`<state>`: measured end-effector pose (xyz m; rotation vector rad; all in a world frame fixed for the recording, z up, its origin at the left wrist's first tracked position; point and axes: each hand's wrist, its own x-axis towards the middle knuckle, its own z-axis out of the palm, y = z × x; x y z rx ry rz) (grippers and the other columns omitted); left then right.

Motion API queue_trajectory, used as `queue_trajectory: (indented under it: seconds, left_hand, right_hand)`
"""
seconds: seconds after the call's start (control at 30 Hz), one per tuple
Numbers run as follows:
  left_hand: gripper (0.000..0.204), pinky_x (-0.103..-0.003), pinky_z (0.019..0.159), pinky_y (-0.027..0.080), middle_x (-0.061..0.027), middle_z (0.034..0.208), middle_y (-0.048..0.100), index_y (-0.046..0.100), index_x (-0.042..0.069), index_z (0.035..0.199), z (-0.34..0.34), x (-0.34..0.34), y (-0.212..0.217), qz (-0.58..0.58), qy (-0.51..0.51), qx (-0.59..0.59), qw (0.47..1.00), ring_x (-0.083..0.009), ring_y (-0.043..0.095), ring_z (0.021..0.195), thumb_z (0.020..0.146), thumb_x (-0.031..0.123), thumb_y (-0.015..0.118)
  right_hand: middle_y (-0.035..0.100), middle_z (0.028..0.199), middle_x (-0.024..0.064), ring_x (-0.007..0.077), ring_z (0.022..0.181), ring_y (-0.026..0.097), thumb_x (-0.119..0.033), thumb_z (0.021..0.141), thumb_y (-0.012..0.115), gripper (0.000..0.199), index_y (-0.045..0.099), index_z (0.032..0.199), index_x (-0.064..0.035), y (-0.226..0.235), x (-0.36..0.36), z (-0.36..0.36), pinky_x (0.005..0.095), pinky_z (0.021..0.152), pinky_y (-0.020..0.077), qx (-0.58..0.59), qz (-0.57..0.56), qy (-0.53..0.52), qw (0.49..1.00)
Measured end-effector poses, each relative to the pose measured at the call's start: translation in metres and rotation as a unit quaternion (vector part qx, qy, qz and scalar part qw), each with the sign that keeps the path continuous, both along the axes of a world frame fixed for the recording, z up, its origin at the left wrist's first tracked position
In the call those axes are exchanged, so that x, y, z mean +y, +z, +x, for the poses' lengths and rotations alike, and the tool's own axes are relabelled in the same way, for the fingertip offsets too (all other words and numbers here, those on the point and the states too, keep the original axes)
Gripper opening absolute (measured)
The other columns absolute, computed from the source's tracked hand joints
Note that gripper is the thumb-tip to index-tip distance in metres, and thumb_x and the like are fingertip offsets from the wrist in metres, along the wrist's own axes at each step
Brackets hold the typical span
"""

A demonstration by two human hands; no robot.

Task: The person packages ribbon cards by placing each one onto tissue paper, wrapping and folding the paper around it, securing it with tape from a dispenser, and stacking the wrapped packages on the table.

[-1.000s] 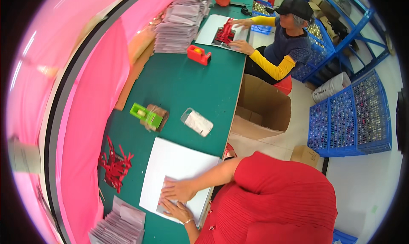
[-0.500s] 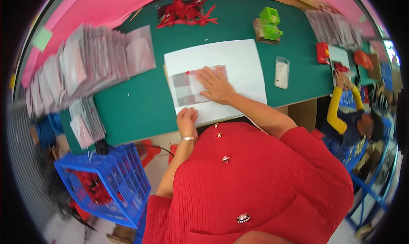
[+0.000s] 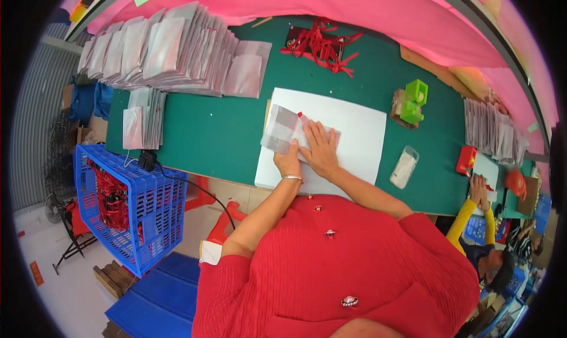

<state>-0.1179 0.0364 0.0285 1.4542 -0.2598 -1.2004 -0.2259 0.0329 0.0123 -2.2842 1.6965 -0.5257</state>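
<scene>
A flat, see-through plastic packet (image 3: 287, 129) with a grey band and a small red tab lies aslant on a stack of white paper sheets (image 3: 360, 137). My right hand (image 3: 321, 152) is open, lying flat on the packet's right part with its fingers stretched out. At the lower edge of the packet, my left hand (image 3: 288, 162) is closed, its fingertips pinching that edge. What lies under my right palm is hidden. Both hands touch, side by side, over the paper.
Rows of filled packets (image 3: 189, 49) stand at the table's (image 3: 201, 143) far left. Red ribbons (image 3: 325, 46) lie at the back. Rightward are a green tape dispenser (image 3: 413, 102) and clear case (image 3: 404, 167). A blue crate (image 3: 156, 214) stands lower left; a person in yellow sleeves (image 3: 466, 217) works at right.
The view has shifted. My left hand has moved from the paper's front edge to the packet's lower edge, beside my right hand. The packet now lies more tilted, its right side lower.
</scene>
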Motion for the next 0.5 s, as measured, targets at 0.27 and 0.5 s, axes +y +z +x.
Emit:
queue_trajectory:
  seconds: [0.27, 0.5]
  left_hand:
    - [0.042, -0.034, 0.087, 0.049, -0.0097, 0.108, 0.064, 0.056, -0.005, 0.116, 0.065, -0.093, 0.049, -0.118, -0.261, 0.092, 0.954, -0.0200, 0.062, 0.095, 0.080, 0.008, 0.073]
    - [0.041, -0.038, 0.090, 0.044, -0.0136, 0.113, 0.061, 0.053, -0.002, 0.121, 0.129, -0.164, 0.047, -0.003, -0.167, -0.257, 0.952, -0.0252, 0.057, 0.104, 0.090, 0.023, 0.063]
  right_hand:
    - [0.064, 0.105, 0.0154, 0.0210, 0.097, 0.061, -0.027, 0.076, 0.076, 0.061, 0.052, 0.125, 0.0015, 0.042, -0.126, -0.040, 0.0337, 0.077, 0.0485, -0.408, 0.251, -0.116, 0.870]
    - [0.049, 0.062, -0.0040, 0.0034, 0.048, 0.035, -0.020, 0.078, 0.076, 0.019, 0.062, 0.076, -0.0072, 0.031, -0.205, 0.012, 0.0206, 0.040, 0.0196, -0.539, 0.466, -0.104, 0.694]
